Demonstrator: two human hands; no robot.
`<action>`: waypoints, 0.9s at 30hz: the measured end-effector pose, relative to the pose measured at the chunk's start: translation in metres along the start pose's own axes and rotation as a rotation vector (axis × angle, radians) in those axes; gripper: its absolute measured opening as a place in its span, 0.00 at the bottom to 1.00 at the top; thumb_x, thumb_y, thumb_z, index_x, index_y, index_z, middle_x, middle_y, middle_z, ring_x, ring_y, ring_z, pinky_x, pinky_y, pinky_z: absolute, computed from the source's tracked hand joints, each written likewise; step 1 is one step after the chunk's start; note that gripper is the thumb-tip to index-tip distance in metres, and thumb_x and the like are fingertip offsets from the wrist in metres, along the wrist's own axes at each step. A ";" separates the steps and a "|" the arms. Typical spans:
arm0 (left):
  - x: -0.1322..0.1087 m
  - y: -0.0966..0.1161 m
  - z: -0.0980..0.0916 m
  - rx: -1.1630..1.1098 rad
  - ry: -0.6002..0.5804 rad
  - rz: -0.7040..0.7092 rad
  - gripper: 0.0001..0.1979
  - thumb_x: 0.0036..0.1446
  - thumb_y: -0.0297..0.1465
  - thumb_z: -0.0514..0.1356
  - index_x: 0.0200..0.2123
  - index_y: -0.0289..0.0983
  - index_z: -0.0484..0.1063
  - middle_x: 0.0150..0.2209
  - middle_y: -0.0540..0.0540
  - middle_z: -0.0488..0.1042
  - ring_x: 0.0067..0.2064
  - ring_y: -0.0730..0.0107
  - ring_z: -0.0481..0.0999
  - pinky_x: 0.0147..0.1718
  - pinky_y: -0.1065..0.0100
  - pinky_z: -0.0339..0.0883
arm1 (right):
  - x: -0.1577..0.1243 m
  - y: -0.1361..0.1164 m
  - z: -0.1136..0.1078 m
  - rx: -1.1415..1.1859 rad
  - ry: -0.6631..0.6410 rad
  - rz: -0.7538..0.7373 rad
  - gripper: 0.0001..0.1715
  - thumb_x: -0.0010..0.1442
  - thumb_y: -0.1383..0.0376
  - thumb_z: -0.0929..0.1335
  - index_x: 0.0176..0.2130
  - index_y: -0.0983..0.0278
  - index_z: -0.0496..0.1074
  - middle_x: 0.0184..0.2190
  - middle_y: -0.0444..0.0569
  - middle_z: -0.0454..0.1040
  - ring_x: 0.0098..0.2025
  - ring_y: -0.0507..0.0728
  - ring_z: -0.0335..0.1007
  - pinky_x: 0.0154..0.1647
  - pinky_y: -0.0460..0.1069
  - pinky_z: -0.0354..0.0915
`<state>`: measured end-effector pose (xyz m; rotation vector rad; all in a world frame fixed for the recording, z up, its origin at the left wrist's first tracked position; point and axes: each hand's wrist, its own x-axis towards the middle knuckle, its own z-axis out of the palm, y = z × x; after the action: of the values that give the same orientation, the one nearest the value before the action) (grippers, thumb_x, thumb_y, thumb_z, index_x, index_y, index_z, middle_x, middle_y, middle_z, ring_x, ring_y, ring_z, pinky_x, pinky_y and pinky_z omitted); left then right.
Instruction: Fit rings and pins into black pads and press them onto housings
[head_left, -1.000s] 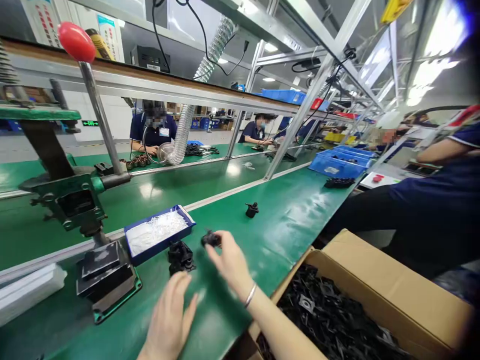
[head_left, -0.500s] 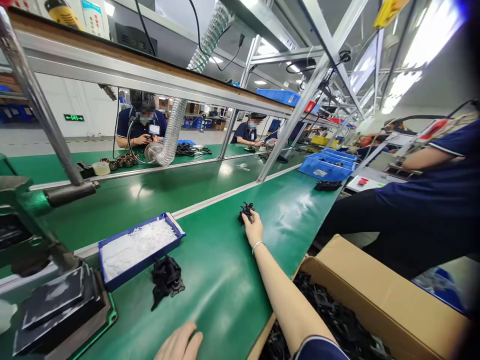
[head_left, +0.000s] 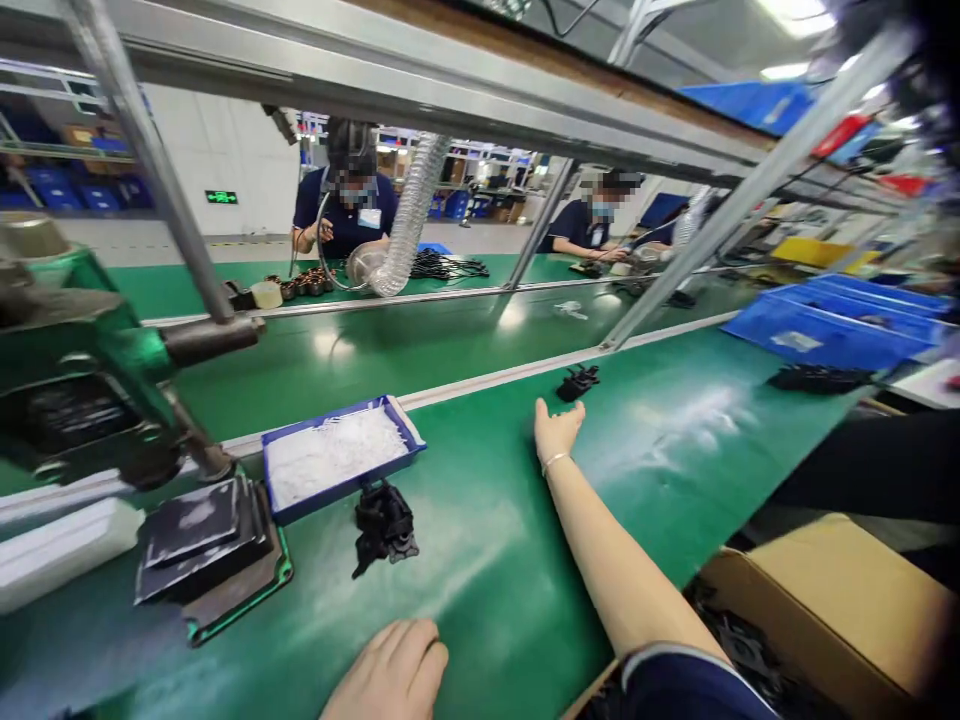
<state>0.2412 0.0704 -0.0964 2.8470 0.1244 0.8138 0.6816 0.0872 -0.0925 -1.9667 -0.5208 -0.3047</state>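
My right hand (head_left: 559, 432) is stretched out over the green tabletop, thumb and fingers apart with nothing between them. Just beyond its fingertips stands a small black plastic part (head_left: 577, 384) with prongs on top. At the near edge of the view my left hand (head_left: 396, 668) rests on the tabletop, fingers lying loosely side by side, and holds nothing that I can see. Ahead of it lies a small heap of black plastic parts (head_left: 386, 525). Behind that heap is a blue tray (head_left: 330, 497) filled with thin white pieces.
A green bench press (head_left: 82, 370) with a dark block (head_left: 206, 535) on its base stands at left. Blue bins (head_left: 825, 335) are at the far right. A cardboard box (head_left: 840, 600) of black parts sits below right. Metal posts rise behind the tabletop; people work opposite.
My right hand has let go of the black plastic part and drawn back slightly from it. The view has turned left and down. My left hand stays on the tabletop.
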 end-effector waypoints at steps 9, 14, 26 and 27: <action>0.009 0.016 -0.030 -0.075 -0.176 -0.013 0.10 0.63 0.23 0.52 0.45 0.33 0.69 0.45 0.41 0.75 0.44 0.63 0.76 0.46 0.64 0.74 | -0.197 -0.106 -0.016 0.224 -0.859 -0.540 0.19 0.64 0.50 0.66 0.49 0.55 0.75 0.48 0.51 0.71 0.48 0.58 0.71 0.52 0.53 0.70; -0.006 0.024 -0.077 0.044 -0.208 0.007 0.09 0.67 0.28 0.51 0.46 0.36 0.70 0.41 0.45 0.74 0.44 0.66 0.74 0.56 0.59 0.67 | -0.210 -0.110 -0.024 0.292 -0.941 -0.604 0.20 0.61 0.52 0.69 0.50 0.59 0.75 0.46 0.55 0.66 0.51 0.64 0.66 0.57 0.63 0.64; -0.132 -0.071 -0.210 0.330 -0.349 -0.608 0.18 0.58 0.21 0.58 0.52 0.35 0.69 0.43 0.41 0.78 0.45 0.55 0.79 0.59 0.39 0.62 | -0.218 -0.112 -0.019 0.224 -0.836 -0.569 0.21 0.65 0.48 0.64 0.40 0.59 0.77 0.44 0.53 0.70 0.48 0.60 0.71 0.47 0.56 0.71; -0.130 -0.066 -0.206 0.289 -0.331 -0.599 0.18 0.59 0.23 0.59 0.54 0.36 0.69 0.44 0.41 0.78 0.46 0.55 0.79 0.58 0.42 0.65 | -0.219 -0.114 -0.018 0.220 -0.838 -0.572 0.21 0.65 0.47 0.65 0.41 0.59 0.77 0.44 0.53 0.70 0.47 0.60 0.71 0.45 0.55 0.72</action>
<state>0.0200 0.1492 -0.0045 2.8777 1.0550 0.2094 0.4354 0.0644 -0.0890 -1.6300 -1.5898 0.2497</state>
